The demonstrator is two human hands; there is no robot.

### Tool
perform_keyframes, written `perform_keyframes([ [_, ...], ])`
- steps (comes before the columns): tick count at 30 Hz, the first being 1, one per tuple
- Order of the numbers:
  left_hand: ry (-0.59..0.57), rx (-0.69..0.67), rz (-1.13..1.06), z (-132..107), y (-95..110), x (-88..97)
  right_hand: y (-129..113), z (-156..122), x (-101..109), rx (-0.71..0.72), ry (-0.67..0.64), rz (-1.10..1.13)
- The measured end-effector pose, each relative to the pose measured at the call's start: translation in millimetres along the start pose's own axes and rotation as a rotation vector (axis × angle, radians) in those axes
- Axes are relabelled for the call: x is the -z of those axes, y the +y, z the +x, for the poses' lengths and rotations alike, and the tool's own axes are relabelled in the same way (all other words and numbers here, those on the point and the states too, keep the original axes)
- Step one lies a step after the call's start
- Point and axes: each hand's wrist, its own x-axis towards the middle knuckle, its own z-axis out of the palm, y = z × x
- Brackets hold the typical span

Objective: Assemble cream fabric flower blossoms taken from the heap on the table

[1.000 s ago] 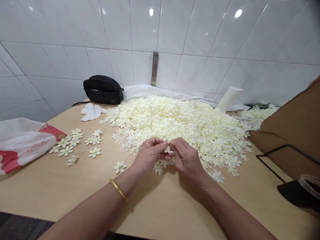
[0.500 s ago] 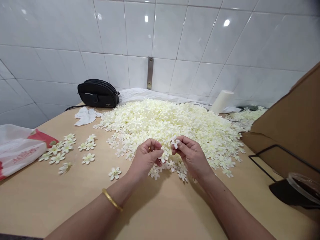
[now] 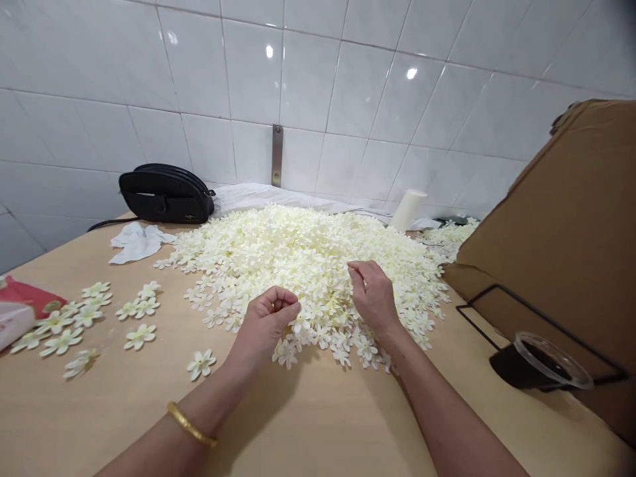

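Note:
A large pile of cream-white artificial flowers (image 3: 298,245) with yellowish centres covers the middle of the table. My left hand (image 3: 268,321) is closed in a pinch at the pile's front edge, with a white artificial flower (image 3: 300,322) at its fingertips. On the right side of the pile, my right hand (image 3: 373,295) is closed with its fingers curled inward. What its fingertips hold, if anything, is hidden. To the left, several loose flowers (image 3: 140,336) lie apart on the wooden table, and a single flower (image 3: 201,364) is close to my left forearm.
A black pouch (image 3: 166,195) and a crumpled white tissue (image 3: 140,243) are at the back left. A red-and-white bag (image 3: 30,301) lies at the left edge. On the right stand a cardboard piece (image 3: 556,232), a black wire frame (image 3: 546,311), a dark cup (image 3: 529,364) and a white cone (image 3: 408,210).
The view has swung right, shifting things leftward. My hands have moved apart, the right one forward over the pile. The flower visible in my right fingers earlier no longer shows there.

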Motion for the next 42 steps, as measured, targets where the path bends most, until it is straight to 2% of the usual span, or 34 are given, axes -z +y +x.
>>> perform_keyframes([
  [3,-0.012,0.02,-0.04,1.1,-2.2,1.0,-11.3,-2.1,8.1,-0.051,0.067,0.131],
  [5,-0.006,0.015,-0.064,2.7,-5.5,1.9,-24.2,-5.7,12.5,-0.054,0.063,0.213],
  [7,0.008,-0.002,-0.096,4.2,-8.3,2.6,-39.6,-11.1,14.1,-0.026,-0.013,0.298],
  [9,0.011,-0.009,-0.145,4.9,-9.1,2.8,-54.0,-17.3,12.5,0.045,-0.152,0.396],
  [12,0.015,0.002,-0.236,4.1,-6.5,2.1,-66.7,-24.9,6.7,0.149,-0.287,0.469],
  [15,0.009,0.046,-0.33,2.6,-4.2,1.5,-67.9,-27.6,1.6,0.174,-0.275,0.451],
  [20,-0.101,0.149,-0.46,4.5,-8.7,2.9,-64.3,-26.7,0.0,0.237,-0.225,0.375],
  [25,-0.117,0.128,-0.409,7.4,-12.1,5.4,-65.1,-29.3,-1.1,0.309,-0.16,0.221],
  [30,-0.127,0.109,-0.375,8.3,-12.3,6.0,-66.2,-32.5,-2.0,0.284,-0.259,0.209],
  [38,-0.101,0.16,-0.409,7.0,-14.7,3.7,-67.3,-35.2,-5.6,0.277,-0.338,0.077],
  [42,-0.107,0.171,-0.396,6.1,-12.6,3.3,-69.3,-33.8,-4.3,0.188,-0.334,0.169],
])
